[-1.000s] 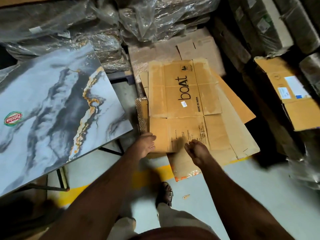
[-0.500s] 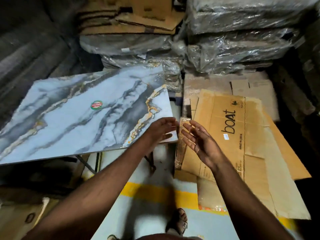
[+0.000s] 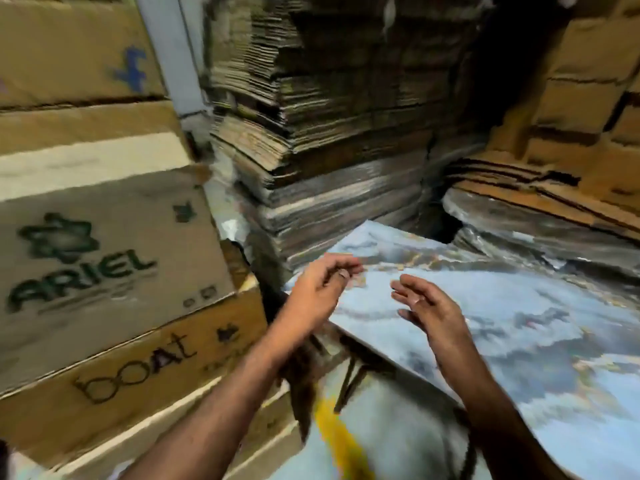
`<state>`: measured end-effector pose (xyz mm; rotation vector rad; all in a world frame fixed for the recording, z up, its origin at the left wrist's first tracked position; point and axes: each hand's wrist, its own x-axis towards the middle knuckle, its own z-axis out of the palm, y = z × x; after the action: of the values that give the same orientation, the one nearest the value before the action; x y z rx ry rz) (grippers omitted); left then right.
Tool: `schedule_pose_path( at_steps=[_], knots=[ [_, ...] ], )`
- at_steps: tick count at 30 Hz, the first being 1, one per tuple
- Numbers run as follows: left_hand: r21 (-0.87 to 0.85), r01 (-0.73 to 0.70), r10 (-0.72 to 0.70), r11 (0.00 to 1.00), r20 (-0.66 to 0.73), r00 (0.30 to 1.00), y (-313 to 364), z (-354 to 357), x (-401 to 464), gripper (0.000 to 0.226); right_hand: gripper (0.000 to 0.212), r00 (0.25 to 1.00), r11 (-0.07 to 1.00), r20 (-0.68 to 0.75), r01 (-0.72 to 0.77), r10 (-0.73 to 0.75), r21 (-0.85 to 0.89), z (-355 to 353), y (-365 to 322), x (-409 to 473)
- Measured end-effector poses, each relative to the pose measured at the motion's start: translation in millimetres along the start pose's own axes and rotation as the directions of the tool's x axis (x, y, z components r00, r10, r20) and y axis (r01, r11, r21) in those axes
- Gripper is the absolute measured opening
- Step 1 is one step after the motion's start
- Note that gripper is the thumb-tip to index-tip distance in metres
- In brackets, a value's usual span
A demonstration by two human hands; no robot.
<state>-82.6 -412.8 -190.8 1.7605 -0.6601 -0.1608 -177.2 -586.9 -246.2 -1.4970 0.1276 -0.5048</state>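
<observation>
The left hand [image 3: 320, 285], loosely curled, and the right hand [image 3: 427, 306], fingers relaxed, hover empty and slightly apart at mid-frame. They are over the left corner of the blue-grey marble-patterned bench [image 3: 540, 327], probably ready to reach the tall stack of flattened brown cardboard [image 3: 329, 140] at upper centre.

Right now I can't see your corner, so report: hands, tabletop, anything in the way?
Left hand loosely curled, empty, at corner of marbled tabletop. Right hand open, empty, above it. Flattened cardboard stack close behind.
</observation>
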Motion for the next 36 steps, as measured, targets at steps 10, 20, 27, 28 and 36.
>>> schedule_pose_path(
  at_steps=[10, 20, 27, 28, 36],
  knots=[
    [0.834, 0.153, 0.286, 0.53, -0.346, 0.894, 0.0, -255.8, -60.4, 0.038, 0.052, 0.702, 0.33, 0.553, 0.705, -0.449, -0.628, 259.1, -46.9, 83.5],
    [0.872, 0.451, 0.317, 0.189, -0.489, 0.812, -3.2, -391.5, -56.7, 0.06, 0.075, 0.618, 0.081, 0.69, 0.764, -0.376, -0.64, 397.9, -92.1, 122.8],
    [0.84, 0.498, 0.426, 0.214, -0.539, 0.726, -19.2, -417.4, -70.1, 0.046, 0.079, 0.733, 0.237, 0.592, 0.673, -0.334, -0.7, 421.4, -62.4, 127.1],
    [0.745, 0.591, 0.457, 0.309, -0.661, 0.594, -20.8, -424.3, -74.9, 0.043, 0.078, 0.734, 0.254, 0.588, 0.673, -0.34, -0.694, 420.9, -63.2, 129.6],
    [0.255, 0.525, 0.126, 0.812, -0.955, 0.268, -30.3, -453.4, -93.2, 0.072, 0.093, 0.763, 0.321, 0.541, 0.643, -0.354, -0.696, 427.7, -46.4, 117.4]
  ],
)
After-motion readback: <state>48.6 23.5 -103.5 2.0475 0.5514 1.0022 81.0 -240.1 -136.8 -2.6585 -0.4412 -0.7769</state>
